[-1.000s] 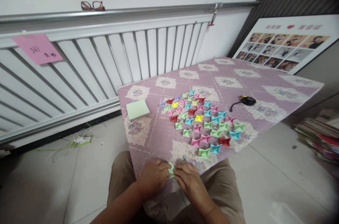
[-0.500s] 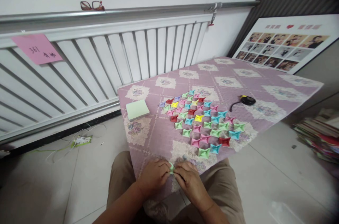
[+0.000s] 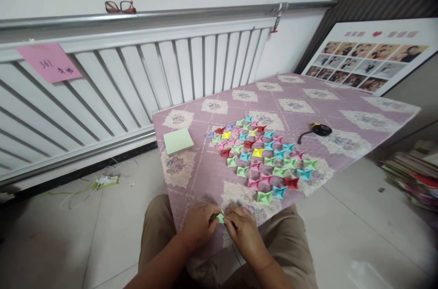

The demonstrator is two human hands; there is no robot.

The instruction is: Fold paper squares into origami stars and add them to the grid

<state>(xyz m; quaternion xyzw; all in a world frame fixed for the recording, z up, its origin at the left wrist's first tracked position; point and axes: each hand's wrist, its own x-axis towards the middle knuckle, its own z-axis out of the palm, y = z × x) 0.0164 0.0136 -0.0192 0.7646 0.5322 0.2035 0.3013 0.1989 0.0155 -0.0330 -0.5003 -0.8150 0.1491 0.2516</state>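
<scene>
A small light green piece of paper (image 3: 221, 218) is held between my two hands near the table's front edge. My left hand (image 3: 201, 221) pinches its left side, and my right hand (image 3: 242, 226) grips the right side with thumb and fingers. Beyond my hands, several folded paper shapes in green, blue, pink, red, yellow and purple stand in slanting rows; the nearest is a green one (image 3: 264, 198). A stack of pale green square paper (image 3: 178, 141) lies at the table's left edge.
A flowered purple cloth covers the table (image 3: 205, 175). On its right lies a black and yellow object with a strap (image 3: 320, 130). A photo board (image 3: 369, 59) leans at the back right. Glasses (image 3: 120, 7) rest on the pipe above the radiator (image 3: 201, 68).
The green paper between my hands has turned and shows a different face. My left fingers have shifted slightly around it. The view has moved very little.
</scene>
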